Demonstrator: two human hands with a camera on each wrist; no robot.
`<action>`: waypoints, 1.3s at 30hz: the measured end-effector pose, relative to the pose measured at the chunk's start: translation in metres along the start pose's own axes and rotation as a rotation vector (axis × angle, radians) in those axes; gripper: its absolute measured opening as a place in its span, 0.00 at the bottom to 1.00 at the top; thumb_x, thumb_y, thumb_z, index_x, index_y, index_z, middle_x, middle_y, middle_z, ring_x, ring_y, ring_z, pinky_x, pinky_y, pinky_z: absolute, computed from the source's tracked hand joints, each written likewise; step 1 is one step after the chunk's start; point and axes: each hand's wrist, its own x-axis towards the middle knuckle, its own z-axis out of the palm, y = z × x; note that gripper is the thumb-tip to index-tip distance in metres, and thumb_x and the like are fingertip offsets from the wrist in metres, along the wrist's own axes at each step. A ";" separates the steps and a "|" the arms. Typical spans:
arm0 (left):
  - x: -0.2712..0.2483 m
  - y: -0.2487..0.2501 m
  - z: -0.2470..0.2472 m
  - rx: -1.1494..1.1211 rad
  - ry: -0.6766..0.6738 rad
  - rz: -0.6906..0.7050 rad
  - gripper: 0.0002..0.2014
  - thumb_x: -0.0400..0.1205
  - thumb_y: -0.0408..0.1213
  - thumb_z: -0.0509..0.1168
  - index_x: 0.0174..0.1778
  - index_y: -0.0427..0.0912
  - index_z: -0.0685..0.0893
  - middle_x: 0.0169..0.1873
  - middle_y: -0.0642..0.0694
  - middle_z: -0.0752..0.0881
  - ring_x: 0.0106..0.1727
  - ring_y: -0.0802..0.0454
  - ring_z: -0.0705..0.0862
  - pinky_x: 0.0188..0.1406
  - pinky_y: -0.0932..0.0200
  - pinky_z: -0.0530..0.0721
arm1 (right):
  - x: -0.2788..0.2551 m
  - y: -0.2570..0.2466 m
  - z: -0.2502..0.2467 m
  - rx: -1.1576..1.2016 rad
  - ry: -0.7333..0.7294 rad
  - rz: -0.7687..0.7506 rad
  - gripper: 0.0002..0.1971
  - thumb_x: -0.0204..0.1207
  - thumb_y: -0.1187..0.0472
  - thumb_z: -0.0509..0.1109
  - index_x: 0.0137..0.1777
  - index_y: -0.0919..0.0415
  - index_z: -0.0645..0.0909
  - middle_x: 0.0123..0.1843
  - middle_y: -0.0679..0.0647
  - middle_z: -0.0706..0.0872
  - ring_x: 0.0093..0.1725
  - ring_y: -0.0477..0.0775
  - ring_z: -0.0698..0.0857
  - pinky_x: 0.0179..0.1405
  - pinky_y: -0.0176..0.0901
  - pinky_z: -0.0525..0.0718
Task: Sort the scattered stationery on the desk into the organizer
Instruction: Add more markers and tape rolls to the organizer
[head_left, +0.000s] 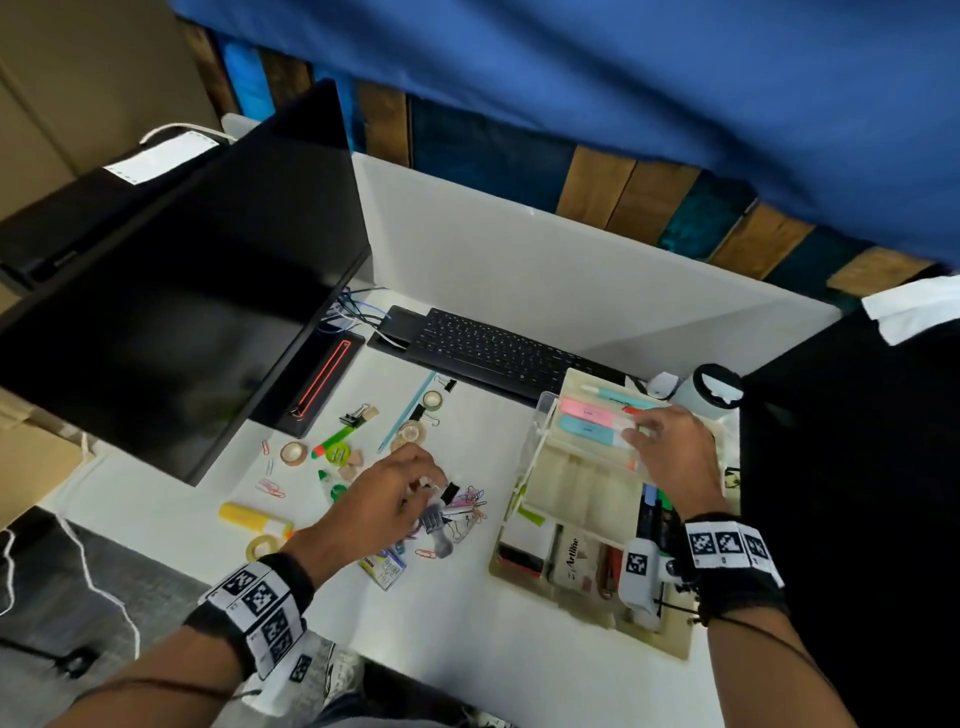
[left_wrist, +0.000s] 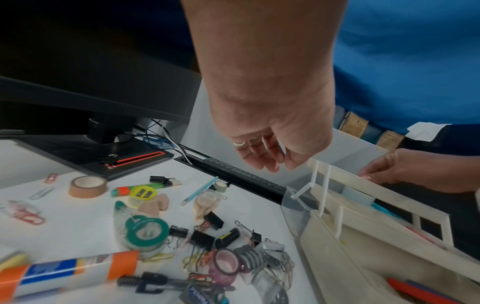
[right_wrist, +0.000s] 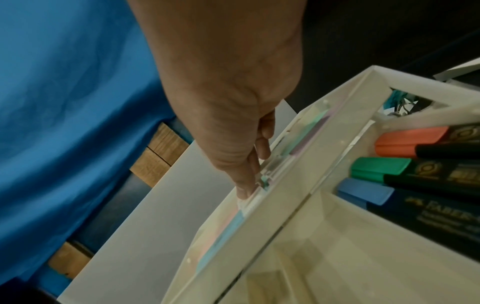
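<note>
The cream organizer (head_left: 571, 478) stands on the right of the white desk. Its raised top tray holds pink and blue pastel highlighters (head_left: 587, 421). My right hand (head_left: 641, 431) reaches into that tray, and its fingertips (right_wrist: 246, 187) rest on the highlighters' near ends. My left hand (head_left: 426, 480) hovers over a heap of black binder clips (left_wrist: 202, 238) and coloured paper clips. Its fingers (left_wrist: 270, 162) hang loosely curled and hold nothing. A glue stick (head_left: 249, 517), tape rolls (head_left: 293, 452), a green correction tape (left_wrist: 145, 232) and a light blue pen (head_left: 410, 415) lie scattered to the left.
A black monitor (head_left: 182, 312) on its stand fills the left. A black keyboard (head_left: 498, 348) lies along the white back partition. A white cup (head_left: 711, 389) stands behind the organizer. Orange, green and blue markers (right_wrist: 389, 164) lie in a lower compartment.
</note>
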 end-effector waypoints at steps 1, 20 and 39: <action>0.001 0.001 0.002 0.006 -0.007 0.006 0.13 0.86 0.34 0.67 0.60 0.58 0.87 0.57 0.64 0.79 0.51 0.60 0.86 0.50 0.57 0.87 | 0.000 0.000 0.000 -0.004 0.000 -0.008 0.10 0.79 0.60 0.80 0.60 0.55 0.92 0.54 0.47 0.88 0.35 0.37 0.86 0.36 0.30 0.85; -0.078 -0.090 -0.056 0.202 0.005 -0.315 0.09 0.82 0.32 0.73 0.55 0.50 0.89 0.54 0.52 0.88 0.45 0.57 0.85 0.48 0.60 0.85 | -0.089 -0.125 0.077 0.126 -0.195 -0.567 0.04 0.84 0.59 0.73 0.54 0.55 0.89 0.48 0.47 0.86 0.41 0.47 0.85 0.41 0.43 0.86; -0.110 -0.151 -0.056 0.145 -0.057 -0.340 0.08 0.81 0.34 0.70 0.53 0.49 0.88 0.51 0.52 0.86 0.46 0.53 0.85 0.48 0.59 0.84 | -0.126 -0.139 0.232 -0.277 -0.508 -0.421 0.12 0.73 0.61 0.77 0.55 0.55 0.85 0.52 0.55 0.87 0.55 0.62 0.86 0.50 0.54 0.86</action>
